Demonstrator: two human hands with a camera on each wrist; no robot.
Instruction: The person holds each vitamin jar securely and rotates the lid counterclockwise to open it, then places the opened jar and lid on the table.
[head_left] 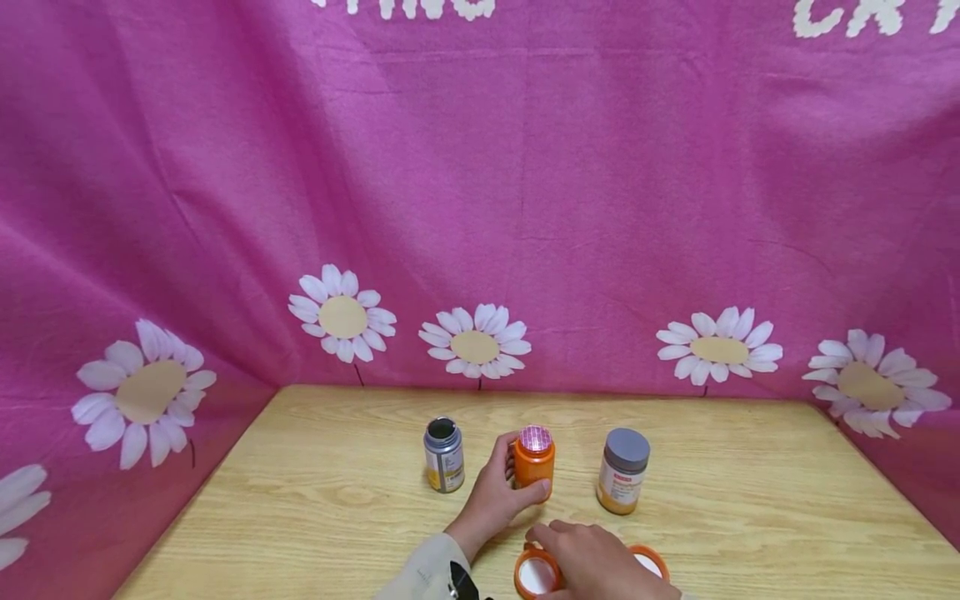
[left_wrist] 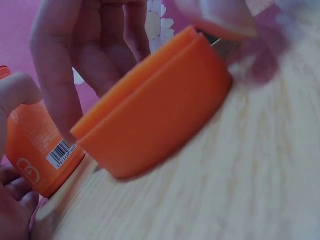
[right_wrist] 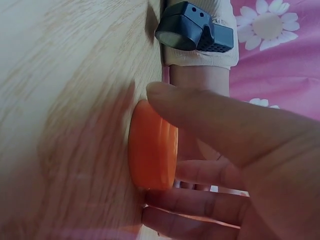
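Note:
My left hand (head_left: 498, 492) grips an orange bottle (head_left: 533, 468) whose mouth is covered by a pink patterned seal (head_left: 536, 438). The bottle stands upright; its barcode side shows in the left wrist view. Nearer the front, my right hand (head_left: 592, 560) pinches an orange screw lid (head_left: 537, 575) by its rim, thumb on one side and fingers on the other. That lid (right_wrist: 152, 147) lies on the table with its white inside facing up. Partly hidden behind the right hand is a second orange-rimmed lid (head_left: 649, 560), also white inside.
To the left of the orange bottle stands an uncapped grey bottle (head_left: 445, 457) with a dark mouth. A jar with a grey lid (head_left: 624, 471) stands to the right. The wooden table (head_left: 315, 492) meets a pink flowered cloth (head_left: 525, 208) at its back and sides.

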